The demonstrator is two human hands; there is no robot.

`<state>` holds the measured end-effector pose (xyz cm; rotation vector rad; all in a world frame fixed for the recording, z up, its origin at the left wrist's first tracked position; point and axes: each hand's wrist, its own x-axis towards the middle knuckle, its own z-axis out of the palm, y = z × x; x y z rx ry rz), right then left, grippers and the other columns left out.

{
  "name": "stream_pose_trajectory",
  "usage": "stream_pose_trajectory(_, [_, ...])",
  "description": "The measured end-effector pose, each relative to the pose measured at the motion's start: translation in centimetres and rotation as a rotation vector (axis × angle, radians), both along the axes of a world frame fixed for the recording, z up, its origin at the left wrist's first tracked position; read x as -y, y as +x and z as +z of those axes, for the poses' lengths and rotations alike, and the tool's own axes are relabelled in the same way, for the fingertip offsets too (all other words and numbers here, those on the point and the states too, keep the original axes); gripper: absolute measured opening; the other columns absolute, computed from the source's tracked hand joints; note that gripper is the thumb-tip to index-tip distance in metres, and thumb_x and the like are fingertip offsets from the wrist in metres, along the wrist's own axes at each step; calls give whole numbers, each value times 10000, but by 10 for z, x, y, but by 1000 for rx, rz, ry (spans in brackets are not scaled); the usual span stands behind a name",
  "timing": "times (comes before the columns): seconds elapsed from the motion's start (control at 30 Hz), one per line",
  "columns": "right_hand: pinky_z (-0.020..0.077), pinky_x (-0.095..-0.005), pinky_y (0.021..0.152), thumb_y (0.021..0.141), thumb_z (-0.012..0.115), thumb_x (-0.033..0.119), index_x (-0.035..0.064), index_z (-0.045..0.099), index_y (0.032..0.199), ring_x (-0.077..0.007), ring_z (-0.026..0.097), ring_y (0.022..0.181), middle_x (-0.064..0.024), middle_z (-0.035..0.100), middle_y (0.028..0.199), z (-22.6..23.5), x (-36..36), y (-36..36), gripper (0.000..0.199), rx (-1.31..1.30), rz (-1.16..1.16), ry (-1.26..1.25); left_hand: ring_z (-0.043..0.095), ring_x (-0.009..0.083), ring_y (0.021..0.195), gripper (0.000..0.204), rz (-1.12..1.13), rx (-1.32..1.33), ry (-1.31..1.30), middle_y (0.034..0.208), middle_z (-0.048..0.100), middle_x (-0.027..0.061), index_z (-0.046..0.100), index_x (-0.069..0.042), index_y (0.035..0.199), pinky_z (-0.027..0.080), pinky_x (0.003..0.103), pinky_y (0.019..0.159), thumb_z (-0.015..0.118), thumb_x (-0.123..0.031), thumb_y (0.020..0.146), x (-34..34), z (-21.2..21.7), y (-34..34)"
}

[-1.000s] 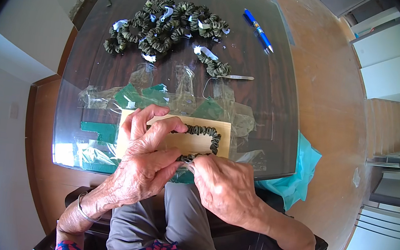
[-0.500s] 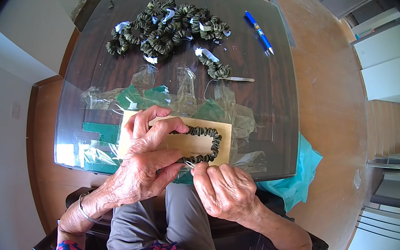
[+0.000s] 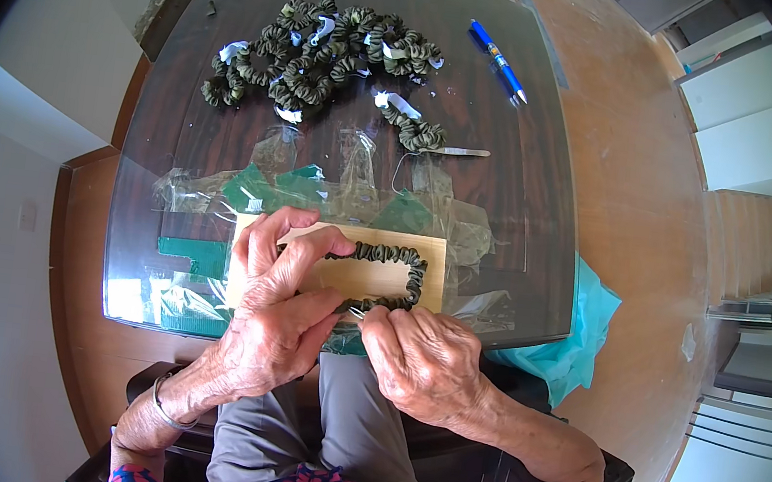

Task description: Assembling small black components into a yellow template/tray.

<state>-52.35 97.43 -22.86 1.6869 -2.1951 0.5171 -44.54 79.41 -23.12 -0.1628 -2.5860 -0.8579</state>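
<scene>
A dark green gathered scrunchie (image 3: pixel 417 279) lies in a long loop on a pale wooden board (image 3: pixel 436 257) at the table's near edge. Its left end is hidden under my left hand (image 3: pixel 278 295), whose index finger and thumb press on the loop's far and near sides. My right hand (image 3: pixel 425 357) is closed at the near side of the loop, fingers pinched together. Out of its fingertips stick slim silvery prongs, seemingly tweezers (image 3: pixel 357 313), touching the fabric by my left thumb. Most of that tool is hidden in my fingers.
Several finished-looking scrunchies (image 3: pixel 310 78) with white tags are heaped at the far side. A single scrunchie (image 3: pixel 418 134) lies by a slim metal tool (image 3: pixel 460 152) and a thread. A blue pen (image 3: pixel 499 62) rests far right. Clear tape (image 3: pixel 355 179) covers the tabletop behind the board; a turquoise bag (image 3: pixel 582 333) hangs at right.
My right hand has shifted slightly left and up along the scrunchie's near side, with the metal prongs. My left thumb has drawn slightly left.
</scene>
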Motion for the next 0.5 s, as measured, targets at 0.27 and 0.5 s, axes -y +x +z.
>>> stream_pose_trajectory(0.27, [502,-353,529,768,663,6,50,611,895,-240,619,574,-67,576,657,0,5,-3,145,478,43,-72,418,382,1251,283,-60,-33,-83,1279,527,94,672,-33,798,304,550,995,763,-46,530,4,4,0])
stream_pose_trajectory(0.5, [514,-396,550,797,652,13,44,602,921,-300,652,648,-103,650,755,7,-1,-5,137,685,25,-64,344,394,1303,344,69,79,-71,1342,454,129,711,-83,855,272,550,1017,814,-79,526,8,11,6])
